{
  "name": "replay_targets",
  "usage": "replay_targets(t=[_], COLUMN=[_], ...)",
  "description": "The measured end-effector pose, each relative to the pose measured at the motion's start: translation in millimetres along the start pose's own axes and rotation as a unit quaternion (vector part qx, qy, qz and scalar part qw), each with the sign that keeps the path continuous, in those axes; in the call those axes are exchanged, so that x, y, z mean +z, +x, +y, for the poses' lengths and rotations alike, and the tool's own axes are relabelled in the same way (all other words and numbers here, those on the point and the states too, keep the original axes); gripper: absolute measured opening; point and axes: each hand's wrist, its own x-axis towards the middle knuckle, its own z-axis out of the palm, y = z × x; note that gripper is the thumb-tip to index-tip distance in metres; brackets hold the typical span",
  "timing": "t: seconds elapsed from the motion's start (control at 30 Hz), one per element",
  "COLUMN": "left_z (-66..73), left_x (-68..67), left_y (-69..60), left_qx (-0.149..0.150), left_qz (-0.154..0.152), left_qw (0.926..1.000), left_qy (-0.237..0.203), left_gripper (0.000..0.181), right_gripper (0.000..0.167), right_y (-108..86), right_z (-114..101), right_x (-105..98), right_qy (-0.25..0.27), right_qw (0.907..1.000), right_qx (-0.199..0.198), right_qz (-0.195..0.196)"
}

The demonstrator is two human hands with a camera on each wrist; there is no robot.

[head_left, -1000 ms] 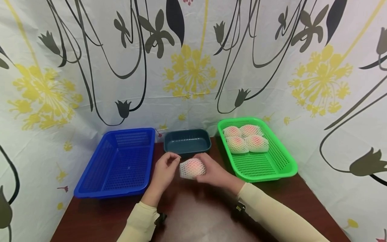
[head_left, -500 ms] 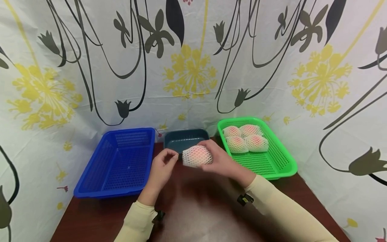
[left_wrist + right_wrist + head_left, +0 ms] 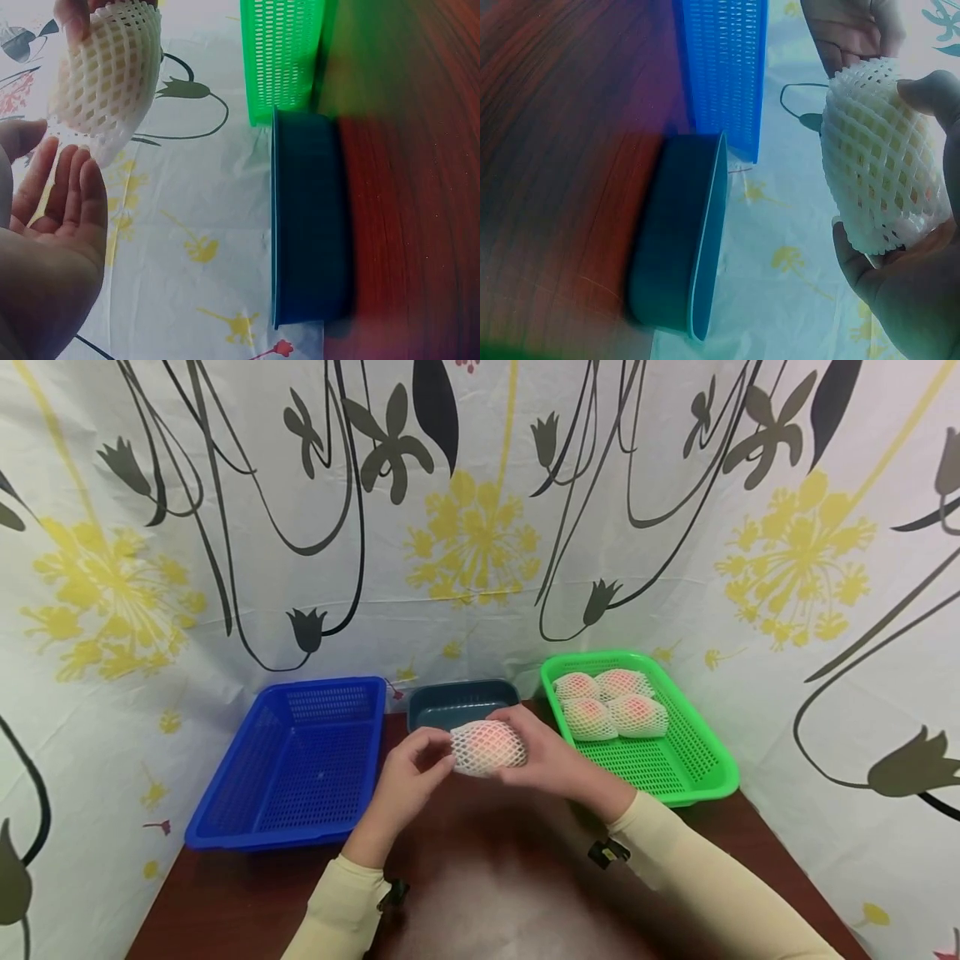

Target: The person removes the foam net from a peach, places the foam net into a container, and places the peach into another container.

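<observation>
My right hand (image 3: 547, 757) clasps the fruit (image 3: 495, 746) above the surface (image 3: 480, 885); my left hand (image 3: 405, 779), fingers loosely parted, is at the end of its net (image 3: 116, 75). A hard tug might make the fruit drop.

On your left sits a rectangular blue basket of perforated plastic (image 3: 315, 777); on your right, a rectangular bright-green basket of perforated plastic (image 3: 686, 756) holds four pinkish-yellow rounded fruits in white foam netting (image 3: 633, 717). Between the baskets you have a dark teal oblong tray (image 3: 457, 714). All three stand on a reddish-brown wood-grained table (image 3: 487, 885), and facing you hangs a white sheet with yellow and dark floral prints (image 3: 480, 639).
</observation>
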Motion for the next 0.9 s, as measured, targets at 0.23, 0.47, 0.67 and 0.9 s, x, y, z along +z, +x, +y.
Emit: replay_targets(t=[0.23, 0.47, 0.67, 0.9], left_z=[-2.6, -5.3, -3.8, -2.9], left_x=[2.6, 5.4, 6.5, 9.5], left_y=[0.4, 2.4, 3.0, 2.3], left_qx=[0.004, 0.025, 0.033, 0.016], left_qz=[-0.029, -0.052, -0.066, -0.080], left_qw=[0.9993, 0.9981, 0.9973, 0.9962], left_qy=[-0.024, -0.019, -0.008, -0.030], left_gripper=[0.046, 0.052, 0.051, 0.055], right_gripper=[0.072, 0.072, 0.071, 0.072], right_y=[-1.6, -1.5, -1.5, -1.6], right_z=[-4, -8, -11, -11], right_x=[3, 7, 10, 12], right_qy=[0.003, 0.002, 0.010, 0.011], right_qw=[0.9998, 0.9998, 0.9996, 0.9995], right_qx=[-0.015, -0.012, -0.019, -0.021], right_qz=[-0.008, -0.015, -0.020, -0.020])
